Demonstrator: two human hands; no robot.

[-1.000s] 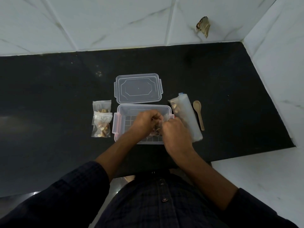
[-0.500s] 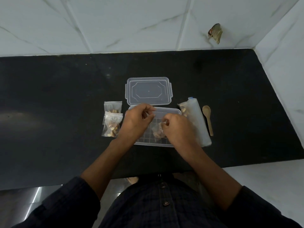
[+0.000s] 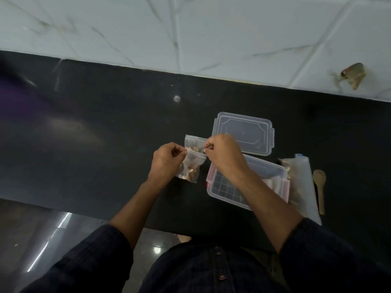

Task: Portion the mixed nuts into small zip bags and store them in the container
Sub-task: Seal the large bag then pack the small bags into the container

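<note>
A small zip bag (image 3: pixel 189 169) of mixed nuts hangs over the black counter (image 3: pixel 88 144), just left of the clear container (image 3: pixel 222 188), pinched at both top corners. The left hand (image 3: pixel 166 163) curls its fingers round the bag's left corner, the right hand (image 3: pixel 222 155) nips the right corner between thumb and fingertip, so the seal edge stretches between them. Behind it, a second zip bag (image 3: pixel 193 142) lies flat on the counter, nuts showing through, partly hidden by the held one. The container sits open, grid pattern on its floor; the right forearm crosses over it. Something pale lies at its right end, too blurred to name. Its lid (image 3: pixel 245 132) rests just beyond. Further right, the big nut pouch (image 3: pixel 302 180) lies lengthwise, and a wooden spoon (image 3: pixel 319 182) just beside that.
</note>
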